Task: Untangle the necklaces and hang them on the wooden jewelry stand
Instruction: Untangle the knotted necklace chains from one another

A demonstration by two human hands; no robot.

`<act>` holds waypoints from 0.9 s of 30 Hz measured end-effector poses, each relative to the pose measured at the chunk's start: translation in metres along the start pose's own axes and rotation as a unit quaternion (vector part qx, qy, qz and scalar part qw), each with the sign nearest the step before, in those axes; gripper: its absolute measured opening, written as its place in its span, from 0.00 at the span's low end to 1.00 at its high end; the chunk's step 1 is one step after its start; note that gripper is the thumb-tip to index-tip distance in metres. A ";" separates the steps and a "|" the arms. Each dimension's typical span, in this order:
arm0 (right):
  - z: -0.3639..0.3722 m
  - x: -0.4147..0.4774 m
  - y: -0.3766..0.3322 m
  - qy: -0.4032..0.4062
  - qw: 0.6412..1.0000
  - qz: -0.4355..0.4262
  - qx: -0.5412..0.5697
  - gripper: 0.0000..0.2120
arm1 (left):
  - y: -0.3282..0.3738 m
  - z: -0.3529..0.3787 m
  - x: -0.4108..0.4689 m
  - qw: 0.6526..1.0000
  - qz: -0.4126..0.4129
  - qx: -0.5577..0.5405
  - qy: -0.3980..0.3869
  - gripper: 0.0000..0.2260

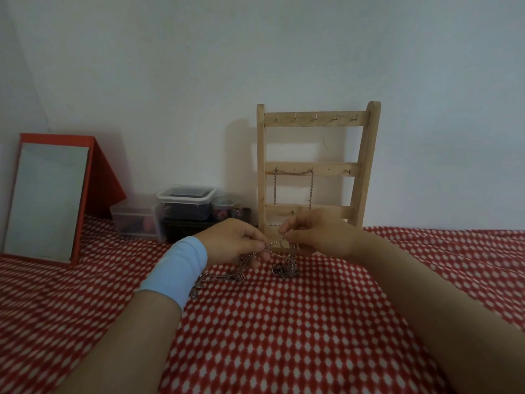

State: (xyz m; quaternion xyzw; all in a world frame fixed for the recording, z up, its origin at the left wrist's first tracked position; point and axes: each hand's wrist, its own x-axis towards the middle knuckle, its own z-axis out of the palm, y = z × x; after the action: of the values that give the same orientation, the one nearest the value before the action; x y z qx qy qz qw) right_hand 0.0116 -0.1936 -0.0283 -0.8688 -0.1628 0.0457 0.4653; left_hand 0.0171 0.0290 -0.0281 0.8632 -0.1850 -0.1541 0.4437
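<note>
At the far left a red-framed mirror [45,199] leans back against the wall, and just right of it a cluster of plastic boxes [186,206] stands behind the left wrist, so that side offers little room for a sweep of the arm. The left hand [233,241], with a pale blue wristband [179,268] behind it, pinches a strand of chain between thumb and forefinger, the other fingers curled under. Between the two hands the tangled necklaces [272,257] are partly lifted. A short length is stretched taut from pinch to pinch, loops droop below it, and a knotted clump and some loose strands lie on the red patterned cloth [284,322]. The right hand [315,234] pinches the same knot with its fingertips, and I cannot tell how its other fingers lie. Directly behind the hands the wooden stand [315,166] leans against the wall. One chain [294,183] already hangs from two hooks on its middle rail. The top row of hooks and the hook at the right end of the middle rail look bare. By my reading the job is early: one necklace is hung and the rest are not yet separated. The stand's foot is just beyond the knuckles and a hard tug could bump it. The cloth toward the person and to the right of the stand gives freer room.
</note>
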 end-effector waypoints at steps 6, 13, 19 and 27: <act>0.000 0.000 -0.001 0.001 0.999 -0.039 0.008 0.02 | 0.002 0.004 0.004 0.999 0.002 0.033 0.019 0.09; 0.002 0.000 -0.002 0.023 0.998 -0.044 -0.033 0.04 | 0.005 0.011 0.005 0.997 -0.001 0.078 0.022 0.07; 0.006 -0.002 -0.009 0.061 0.993 -0.067 -0.072 0.04 | 0.003 0.020 0.007 0.995 0.032 0.043 0.083 0.09; -0.004 -0.006 -0.012 0.048 0.973 -0.026 -0.225 0.13 | 0.004 0.004 0.003 0.993 -0.067 0.019 0.095 0.09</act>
State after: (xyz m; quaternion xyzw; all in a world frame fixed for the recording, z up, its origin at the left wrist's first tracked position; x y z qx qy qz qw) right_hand 0.0044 -0.1925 -0.0162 -0.9478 -0.1689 -0.0460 0.2664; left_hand 0.0170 0.0225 -0.0274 0.8928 -0.0864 -0.0971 0.4313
